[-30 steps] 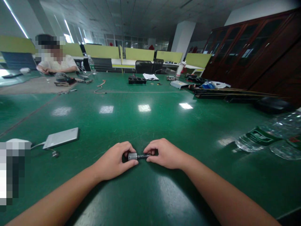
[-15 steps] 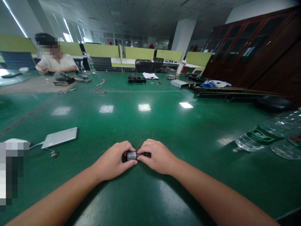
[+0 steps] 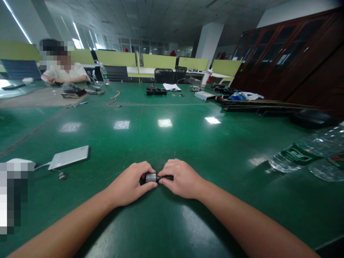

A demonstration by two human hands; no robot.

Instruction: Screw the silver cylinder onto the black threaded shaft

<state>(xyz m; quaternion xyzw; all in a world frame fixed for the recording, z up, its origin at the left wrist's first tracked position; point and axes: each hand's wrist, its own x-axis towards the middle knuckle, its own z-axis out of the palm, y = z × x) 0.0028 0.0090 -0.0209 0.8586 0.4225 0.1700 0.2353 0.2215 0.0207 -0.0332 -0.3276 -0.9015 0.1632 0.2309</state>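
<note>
My left hand [image 3: 130,184] is closed around a small silver metal cylinder [image 3: 151,178] with dark ends, which looks like a small motor. Its thumb and fingers grip from both sides. Close on the right, my right hand [image 3: 181,179] pinches a dark, thin, wire-like piece [image 3: 166,177] at the cylinder's right end. Fingers hide part of both pieces, so I cannot tell exactly how they join. Both hands stay low over the green table [image 3: 139,136], with their fingertips almost touching.
Left of my hands lie a silver power bank [image 3: 70,157] with a white cable and a small metal piece [image 3: 62,175]. Water bottles [image 3: 297,156] lie at the right. A black tray [image 3: 156,90] and papers [image 3: 172,87] are farther back. Another person [image 3: 64,73] sits at the far left.
My hands and the cylinder hold nearly the same place. The right fingers seem to have shifted very slightly to the right.
</note>
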